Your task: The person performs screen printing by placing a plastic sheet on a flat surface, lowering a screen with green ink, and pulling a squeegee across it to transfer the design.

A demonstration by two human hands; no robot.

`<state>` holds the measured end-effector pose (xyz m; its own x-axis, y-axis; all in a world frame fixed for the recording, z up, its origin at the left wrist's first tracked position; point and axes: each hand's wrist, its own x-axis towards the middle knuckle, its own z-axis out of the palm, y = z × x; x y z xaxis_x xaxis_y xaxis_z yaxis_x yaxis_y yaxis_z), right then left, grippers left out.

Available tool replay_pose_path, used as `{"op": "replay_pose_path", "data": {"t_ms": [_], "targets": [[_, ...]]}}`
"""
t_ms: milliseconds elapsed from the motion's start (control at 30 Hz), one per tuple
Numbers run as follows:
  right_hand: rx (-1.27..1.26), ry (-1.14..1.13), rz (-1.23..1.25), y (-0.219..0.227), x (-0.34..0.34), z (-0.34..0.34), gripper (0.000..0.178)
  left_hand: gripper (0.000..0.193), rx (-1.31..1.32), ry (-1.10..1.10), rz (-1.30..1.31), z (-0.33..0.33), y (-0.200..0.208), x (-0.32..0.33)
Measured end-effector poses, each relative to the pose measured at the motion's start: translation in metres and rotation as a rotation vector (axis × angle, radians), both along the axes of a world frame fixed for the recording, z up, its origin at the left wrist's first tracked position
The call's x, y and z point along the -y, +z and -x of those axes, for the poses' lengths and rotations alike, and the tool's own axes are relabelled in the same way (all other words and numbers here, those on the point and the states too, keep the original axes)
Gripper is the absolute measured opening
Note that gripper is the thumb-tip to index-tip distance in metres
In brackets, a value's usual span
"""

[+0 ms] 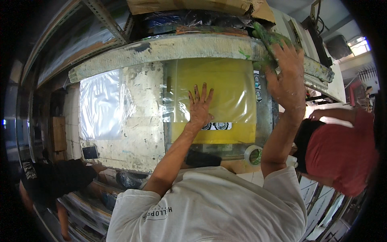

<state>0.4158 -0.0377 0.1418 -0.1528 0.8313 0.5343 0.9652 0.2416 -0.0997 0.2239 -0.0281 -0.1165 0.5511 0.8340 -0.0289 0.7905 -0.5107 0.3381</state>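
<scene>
My left hand (200, 108) lies flat, fingers spread, on a clear plastic sheet (234, 92). Under that sheet is a yellow panel (209, 138), its near edge uncovered. A white strip with dark round prints (221, 126) shows just below my left wrist. My right hand (287, 74) is raised at the far right, its thumb and fingers around a green-stained rag (271, 42). The rag is at the right part of a long, paint-spattered wrapped bar (181, 47), which crosses behind the panel. Part of the rag is hidden by my fingers.
A stack of clear plastic sheets (100, 105) lies on the stained table (139, 149) at left, near a dark phone-like object (90, 152). A tape roll (253, 155) sits at the near edge. People in red (338, 153) and black (60, 177) flank me. Cardboard (193, 6) stands behind.
</scene>
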Motion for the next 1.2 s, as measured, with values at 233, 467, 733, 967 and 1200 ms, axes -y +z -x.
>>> {"op": "replay_pose_path", "data": {"t_ms": [233, 467, 733, 967, 1200], "targets": [[0.049, -0.055, 0.175, -0.043, 0.055, 0.012, 0.047, 0.066, 1.549, 0.638, -0.1, 0.092, 0.04, 0.016], [-0.023, -0.079, 0.648, -0.094, 0.106, 0.041, 0.056, 0.08, 1.558, 0.773, -0.014, 0.226, 0.02, 0.041], [-0.126, 0.018, 0.558, -0.185, -0.043, 0.008, 0.063, 0.097, 1.417, 0.867, -0.048, 0.229, -0.028, 0.076], [0.362, -0.053, 0.336, -0.241, -0.227, -0.012, 0.062, 0.103, 1.307, 0.916, -0.091, 0.231, -0.06, 0.081], [-0.022, 0.259, 0.28, -0.248, -0.246, -0.023, 0.051, 0.109, 1.278, 0.934, -0.125, 0.23, -0.053, 0.083]]}}
